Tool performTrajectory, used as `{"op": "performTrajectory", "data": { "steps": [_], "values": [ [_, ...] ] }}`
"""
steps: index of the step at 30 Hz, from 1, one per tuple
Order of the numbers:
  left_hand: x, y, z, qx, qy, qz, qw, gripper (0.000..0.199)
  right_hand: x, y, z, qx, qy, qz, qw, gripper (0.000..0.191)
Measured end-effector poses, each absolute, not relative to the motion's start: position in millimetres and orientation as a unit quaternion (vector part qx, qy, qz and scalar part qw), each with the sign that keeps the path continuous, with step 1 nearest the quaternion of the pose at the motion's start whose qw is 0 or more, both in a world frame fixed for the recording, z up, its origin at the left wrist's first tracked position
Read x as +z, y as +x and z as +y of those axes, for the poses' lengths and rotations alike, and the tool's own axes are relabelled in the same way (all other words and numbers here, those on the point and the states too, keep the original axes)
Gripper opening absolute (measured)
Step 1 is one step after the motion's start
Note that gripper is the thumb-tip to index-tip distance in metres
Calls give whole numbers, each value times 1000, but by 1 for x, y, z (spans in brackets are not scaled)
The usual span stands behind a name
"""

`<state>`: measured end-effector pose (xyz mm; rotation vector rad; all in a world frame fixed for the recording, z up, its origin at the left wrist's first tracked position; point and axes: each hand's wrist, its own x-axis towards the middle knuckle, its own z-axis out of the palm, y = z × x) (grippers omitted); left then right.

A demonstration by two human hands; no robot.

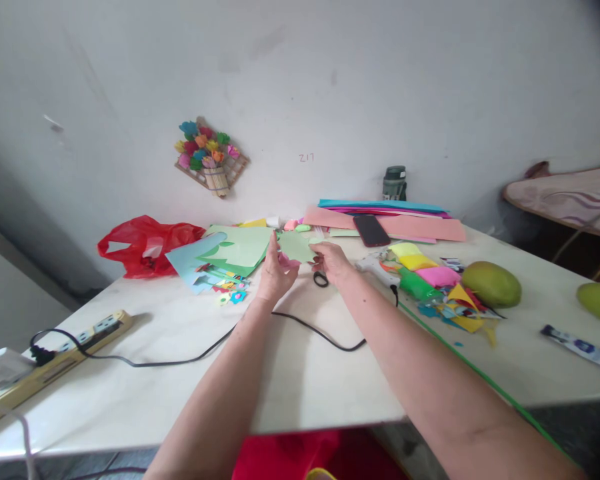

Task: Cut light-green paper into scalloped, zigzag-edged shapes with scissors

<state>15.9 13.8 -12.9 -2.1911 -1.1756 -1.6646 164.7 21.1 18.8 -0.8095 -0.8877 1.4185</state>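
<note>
A small piece of light green paper is held up between my two hands over the table. My left hand grips its left side, fingers pointing up and thumb reaching across to the right. Something small and pink shows by that thumb; its kind is unclear. At the paper's right edge, my right hand pinches it with bent fingers. Just under these fingers is a black loop, which looks like a scissors handle. Whether the right hand touches the loop, I cannot tell.
Left lie green sheets, paper flowers, a red plastic bag and a power strip. A black cord crosses the table. Right are a phone, a glue gun, clay packs and a mango.
</note>
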Motion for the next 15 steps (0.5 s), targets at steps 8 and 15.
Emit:
{"op": "performTrajectory", "data": {
  "steps": [8,15],
  "values": [
    [-14,14,12,-546,-743,-367,119,78,17,163,22,616,-360,-382,587,10],
    [-17,12,14,-557,-726,-383,127,76,15,158,23,601,-353,-387,604,14]
  ]
}}
